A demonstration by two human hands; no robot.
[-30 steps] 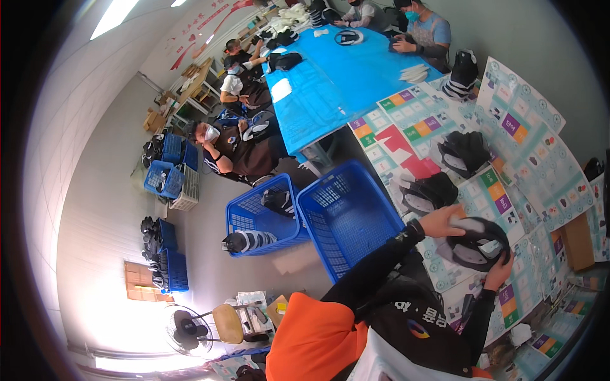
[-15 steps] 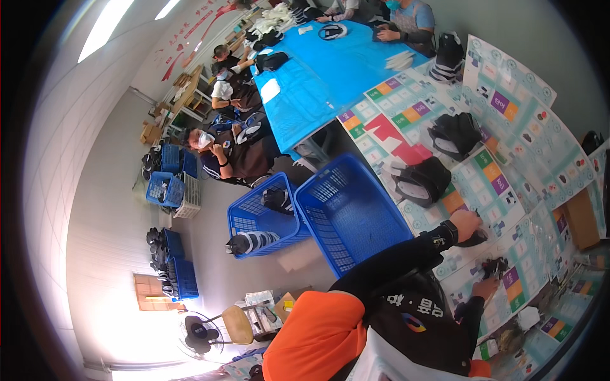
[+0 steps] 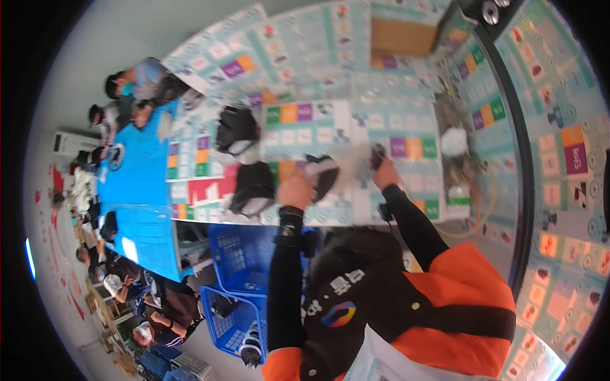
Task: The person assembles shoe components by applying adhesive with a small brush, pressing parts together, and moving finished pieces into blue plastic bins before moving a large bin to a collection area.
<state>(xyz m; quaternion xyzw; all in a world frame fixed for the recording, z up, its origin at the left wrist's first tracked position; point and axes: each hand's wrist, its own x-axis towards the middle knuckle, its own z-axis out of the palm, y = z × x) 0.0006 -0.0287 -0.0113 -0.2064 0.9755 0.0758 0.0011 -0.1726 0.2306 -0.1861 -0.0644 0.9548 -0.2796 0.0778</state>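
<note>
My left hand [image 3: 296,190] is closed on the near edge of a curved black-and-white piece [image 3: 324,178] that looks like a shoe upper, held just above the paper-covered table. My right hand [image 3: 385,174] is wrapped round a small dark handheld tool [image 3: 378,155], its kind blurred by motion. A pale haze lies between the tool and the piece. Left of my left hand sits a black-and-white bundle [image 3: 254,185], like stacked uppers. Farther back is a second such bundle [image 3: 237,129].
Printed sheets cover the table [image 3: 305,130]; a red sheet [image 3: 206,190] lies at its left. Blue baskets [image 3: 244,254] stand below its front edge. A blue table [image 3: 136,197] with people around it is at left, a cardboard piece [image 3: 401,38] at the back, a thin hose [image 3: 490,206] at right.
My view has swung to the right, so the table now faces me. The piece in my left hand shows more plainly. Both hands keep their holds.
</note>
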